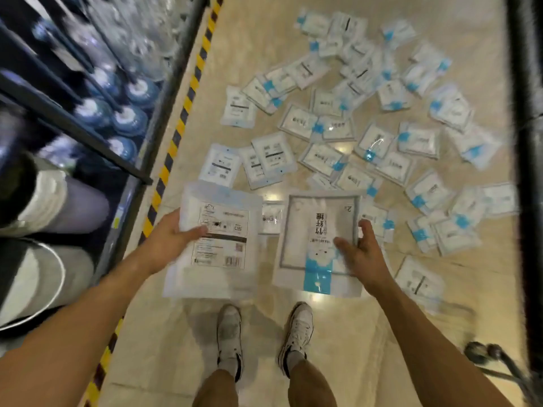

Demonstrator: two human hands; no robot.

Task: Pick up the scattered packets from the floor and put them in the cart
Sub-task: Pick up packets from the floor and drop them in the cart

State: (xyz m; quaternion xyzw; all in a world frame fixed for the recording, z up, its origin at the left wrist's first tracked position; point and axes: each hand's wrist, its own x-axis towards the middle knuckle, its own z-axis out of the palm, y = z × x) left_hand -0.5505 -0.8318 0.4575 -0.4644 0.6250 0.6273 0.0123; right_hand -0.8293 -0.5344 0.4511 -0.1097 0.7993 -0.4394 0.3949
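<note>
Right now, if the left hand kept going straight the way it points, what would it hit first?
The left hand grips a barcode packet; pushed on, that would probably meet the blue-banded packet in the right hand first, though their relative depth is unclear.

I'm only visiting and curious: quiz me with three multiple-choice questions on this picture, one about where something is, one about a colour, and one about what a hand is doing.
1. Where does the yellow-and-black striped tape run?
A) round the shoes
B) along the floor beside the shelf on the person's left
C) over a door

2. What colour is the band on the right packet, held by the right hand?
A) red
B) green
C) blue

3. What is the left hand doing?
A) gripping a labelled packet
B) hanging empty
C) pointing

Answers:
1 B, it edges the floor by the shelf.
2 C, a blue band crosses that packet's lower end.
3 A, its thumb lies across the packet's face.
</note>
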